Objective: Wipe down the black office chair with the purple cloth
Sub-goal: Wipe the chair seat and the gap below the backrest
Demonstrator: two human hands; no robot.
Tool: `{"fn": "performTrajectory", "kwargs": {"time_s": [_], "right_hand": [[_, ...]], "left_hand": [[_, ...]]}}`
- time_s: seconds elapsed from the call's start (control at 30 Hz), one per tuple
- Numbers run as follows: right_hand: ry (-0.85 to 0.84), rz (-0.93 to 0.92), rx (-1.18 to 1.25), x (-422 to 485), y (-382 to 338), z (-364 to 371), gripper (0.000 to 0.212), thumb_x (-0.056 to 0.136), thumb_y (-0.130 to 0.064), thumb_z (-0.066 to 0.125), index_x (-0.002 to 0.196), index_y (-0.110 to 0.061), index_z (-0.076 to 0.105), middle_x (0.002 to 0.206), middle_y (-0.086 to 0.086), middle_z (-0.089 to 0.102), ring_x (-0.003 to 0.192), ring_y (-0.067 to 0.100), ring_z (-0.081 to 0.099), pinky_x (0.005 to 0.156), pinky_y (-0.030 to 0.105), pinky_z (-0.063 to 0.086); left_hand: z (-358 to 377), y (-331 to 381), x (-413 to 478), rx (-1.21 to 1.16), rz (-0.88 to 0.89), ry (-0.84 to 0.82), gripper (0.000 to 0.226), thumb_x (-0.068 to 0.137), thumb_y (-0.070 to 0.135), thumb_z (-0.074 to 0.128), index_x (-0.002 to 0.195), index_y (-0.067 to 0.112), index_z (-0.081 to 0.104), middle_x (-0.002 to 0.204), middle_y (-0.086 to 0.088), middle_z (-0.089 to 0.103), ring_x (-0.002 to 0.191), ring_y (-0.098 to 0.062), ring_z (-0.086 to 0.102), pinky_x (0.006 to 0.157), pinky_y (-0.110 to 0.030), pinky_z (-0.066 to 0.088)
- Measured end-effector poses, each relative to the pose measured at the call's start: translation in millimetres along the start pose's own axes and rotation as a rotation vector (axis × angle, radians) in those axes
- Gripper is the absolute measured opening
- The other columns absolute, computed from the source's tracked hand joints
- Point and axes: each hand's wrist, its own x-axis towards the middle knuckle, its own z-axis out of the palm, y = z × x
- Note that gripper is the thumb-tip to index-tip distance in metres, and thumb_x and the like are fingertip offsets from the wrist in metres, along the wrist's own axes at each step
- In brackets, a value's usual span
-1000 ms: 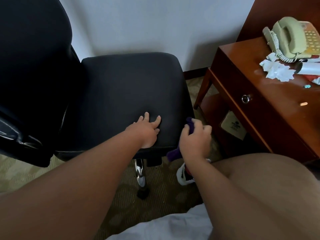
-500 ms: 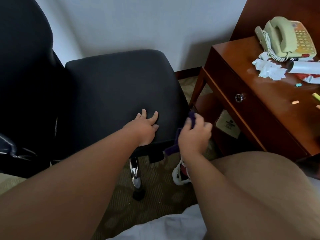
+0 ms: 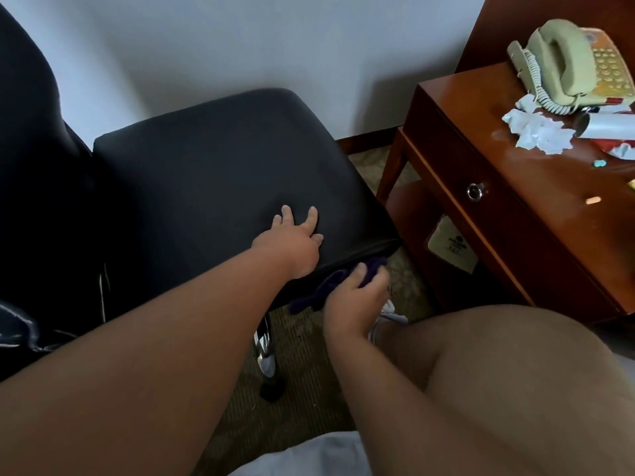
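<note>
Carpet (image 3: 302, 345): under black office chair (image 3: 213, 173)
Left hand (image 3: 292, 245): flat on chair, fingers spread
Right hand (image 3: 354, 300): gripping purple cloth (image 3: 372, 269) at chair's front edge

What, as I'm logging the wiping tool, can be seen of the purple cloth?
The cloth is dark purple, soft-looking fabric, bunched rather than spread. The right hand grips it, fingers curled over its middle, so part is hidden. One end pokes out past the fingertips, just under the near edge of the seat, seemingly touching it. The other end hangs loose below that edge, above the carpet.
</note>
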Motion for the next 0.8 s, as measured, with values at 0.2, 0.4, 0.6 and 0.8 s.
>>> {"fn": "performTrajectory", "kwargs": {"time_s": [0.2, 0.4, 0.6, 0.8], "right_hand": [[-0.056, -0.144, 0.031, -5.0, -2.9, 0.8, 0.044, 0.102, -0.033, 0.054, 0.144, -0.020, 0.047, 0.131, 0.000, 0.046, 0.106, 0.011, 0.052, 0.088, 0.029, 0.045], [0.113, 0.042, 0.080, 72.4, -59.3, -4.4, 0.037, 0.105, -0.028, 0.051, 0.140, -0.022, 0.049, 0.135, 0.005, 0.044, 0.102, 0.016, 0.050, 0.082, 0.031, 0.044], [0.081, 0.139, -0.035, 114.2, -55.7, -10.4, 0.029, 0.104, -0.036, 0.047, 0.129, -0.023, 0.056, 0.129, 0.008, 0.056, 0.093, 0.021, 0.056, 0.076, 0.035, 0.044], [-0.048, -0.220, -0.284, 56.0, -47.3, -18.5, 0.038, 0.103, -0.042, 0.048, 0.138, -0.027, 0.052, 0.124, 0.003, 0.049, 0.102, 0.020, 0.058, 0.081, 0.040, 0.056]], "left_hand": [[4.8, -3.7, 14.4, 0.084, 0.039, 0.009, 0.060, 0.105, 0.029, 0.024, 0.160, 0.032, 0.001, 0.165, -0.008, -0.022, 0.152, -0.039, -0.012, 0.118, -0.061, 0.022], [-1.1, -3.1, 12.7, 0.142, 0.071, -0.031, 0.061, 0.105, 0.022, 0.028, 0.159, 0.037, 0.004, 0.164, -0.010, -0.025, 0.150, -0.042, -0.016, 0.116, -0.064, 0.022], [-7.3, -2.3, 10.7, 0.124, 0.058, -0.072, 0.063, 0.105, 0.022, 0.031, 0.159, 0.037, 0.002, 0.163, -0.011, -0.027, 0.151, -0.039, -0.016, 0.116, -0.064, 0.023], [-3.1, -3.1, 16.2, 0.167, 0.055, -0.062, 0.065, 0.104, 0.022, 0.032, 0.158, 0.038, 0.000, 0.163, -0.012, -0.026, 0.151, -0.040, -0.013, 0.117, -0.063, 0.023]]}}
